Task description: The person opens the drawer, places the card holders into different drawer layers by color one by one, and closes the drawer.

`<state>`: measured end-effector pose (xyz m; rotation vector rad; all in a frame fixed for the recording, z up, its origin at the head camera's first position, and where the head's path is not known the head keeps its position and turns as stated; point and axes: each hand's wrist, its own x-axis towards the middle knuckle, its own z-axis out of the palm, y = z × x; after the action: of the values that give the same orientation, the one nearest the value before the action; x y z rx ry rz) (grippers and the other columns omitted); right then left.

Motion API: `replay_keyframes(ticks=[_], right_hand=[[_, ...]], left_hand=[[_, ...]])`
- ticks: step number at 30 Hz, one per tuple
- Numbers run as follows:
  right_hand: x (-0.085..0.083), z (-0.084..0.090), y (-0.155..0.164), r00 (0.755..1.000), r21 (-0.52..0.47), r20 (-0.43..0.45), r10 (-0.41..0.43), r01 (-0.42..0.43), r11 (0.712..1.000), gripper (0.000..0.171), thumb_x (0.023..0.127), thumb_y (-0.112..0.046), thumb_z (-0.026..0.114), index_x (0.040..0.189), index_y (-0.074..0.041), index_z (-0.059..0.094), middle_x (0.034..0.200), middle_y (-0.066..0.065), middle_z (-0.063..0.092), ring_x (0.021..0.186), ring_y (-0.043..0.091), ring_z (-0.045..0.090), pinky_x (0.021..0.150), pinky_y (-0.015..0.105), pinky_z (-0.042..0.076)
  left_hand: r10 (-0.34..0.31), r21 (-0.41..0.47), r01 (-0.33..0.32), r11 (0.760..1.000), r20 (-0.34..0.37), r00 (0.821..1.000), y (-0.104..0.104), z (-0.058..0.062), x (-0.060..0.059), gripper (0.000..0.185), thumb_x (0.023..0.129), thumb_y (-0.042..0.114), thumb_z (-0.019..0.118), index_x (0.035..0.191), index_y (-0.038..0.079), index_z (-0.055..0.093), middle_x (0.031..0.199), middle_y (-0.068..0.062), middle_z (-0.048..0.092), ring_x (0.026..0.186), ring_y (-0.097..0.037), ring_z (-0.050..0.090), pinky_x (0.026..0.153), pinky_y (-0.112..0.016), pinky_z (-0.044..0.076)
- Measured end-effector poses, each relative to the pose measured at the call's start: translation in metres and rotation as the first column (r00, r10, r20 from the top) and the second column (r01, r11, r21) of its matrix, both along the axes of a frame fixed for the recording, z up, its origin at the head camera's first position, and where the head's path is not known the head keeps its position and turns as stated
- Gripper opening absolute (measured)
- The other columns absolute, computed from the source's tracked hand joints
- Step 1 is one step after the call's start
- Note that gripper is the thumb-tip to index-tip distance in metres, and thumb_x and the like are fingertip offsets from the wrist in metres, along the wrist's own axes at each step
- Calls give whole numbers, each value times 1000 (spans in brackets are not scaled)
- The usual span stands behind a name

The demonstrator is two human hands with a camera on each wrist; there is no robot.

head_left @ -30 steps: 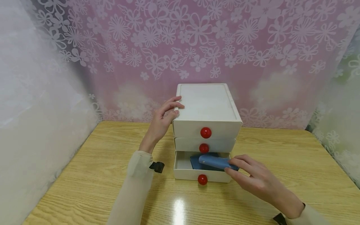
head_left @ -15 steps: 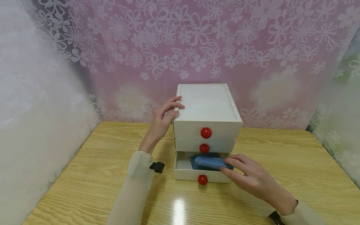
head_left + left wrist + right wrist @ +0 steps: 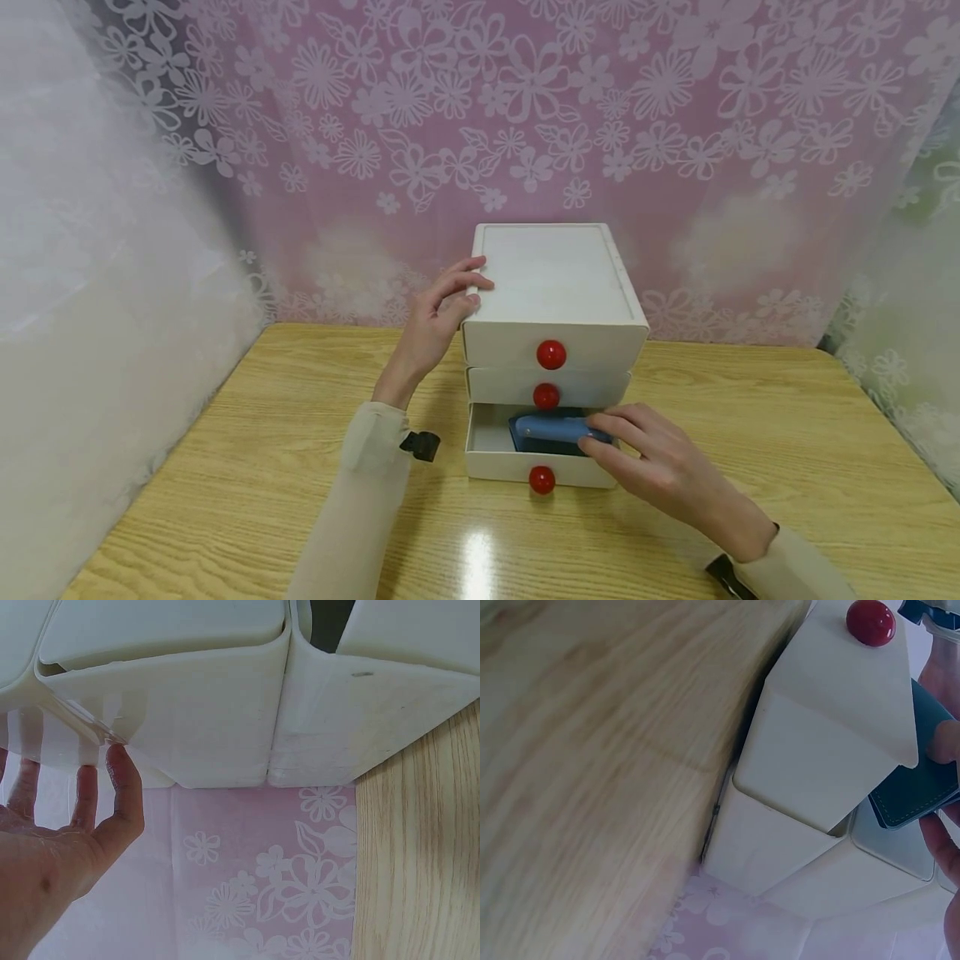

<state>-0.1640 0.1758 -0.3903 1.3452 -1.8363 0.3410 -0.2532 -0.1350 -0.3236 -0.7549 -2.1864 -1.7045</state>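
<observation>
The right hand [image 3: 660, 471] pinches the blue case [image 3: 558, 428], seemingly light, stiff and smooth, by its end over the open bottom drawer [image 3: 495, 462], while the left hand [image 3: 435, 321], fingers relaxed, steadies the drawer box [image 3: 555, 283].

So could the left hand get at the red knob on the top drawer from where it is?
Probably yes: the left hand rests on the cabinet's top left edge, and nothing covers the top knob.

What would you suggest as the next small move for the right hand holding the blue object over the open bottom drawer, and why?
Probably lower and release it. The right hand grips the blue object just above the open bottom drawer, over a dark blue case already inside, while the left hand steadies the white drawer unit.
</observation>
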Motion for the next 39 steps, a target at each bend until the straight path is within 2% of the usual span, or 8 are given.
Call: replay_keyframes(ticks=[6, 22, 39], right_hand=[[-4, -1, -2, 1000, -18, -14, 14, -14, 1000, 34, 110, -23, 45, 101, -12, 76, 105, 10, 75, 88, 24, 68, 68, 38, 58], [-12, -5, -10, 998, -33, -52, 32, -34, 999, 31, 109, -19, 47, 99, -10, 76, 104, 11, 75, 87, 26, 67, 70, 40, 58], [-13, -6, -15, 999, -1, 28, 40, -40, 999, 33, 104, -23, 50, 88, -12, 77, 100, 7, 76, 85, 21, 68, 69, 33, 60]], left_hand=[[9, -10, -9, 1000, 6, 1000, 0, 0, 0, 31, 102, 22, 48, 121, 11, 69, 157, 8, 48, 150, -13, 38, 124, -55, 31], [6, -8, -6, 1000, 6, 1000, 1, 0, 0, 31, 102, 22, 49, 123, 9, 69, 158, 6, 48, 150, -15, 38, 123, -56, 31], [-3, -13, 3, 1000, 11, 1000, -1, 0, 1, 31, 102, 23, 49, 123, 11, 69, 158, 9, 47, 149, -14, 39, 122, -55, 33]])
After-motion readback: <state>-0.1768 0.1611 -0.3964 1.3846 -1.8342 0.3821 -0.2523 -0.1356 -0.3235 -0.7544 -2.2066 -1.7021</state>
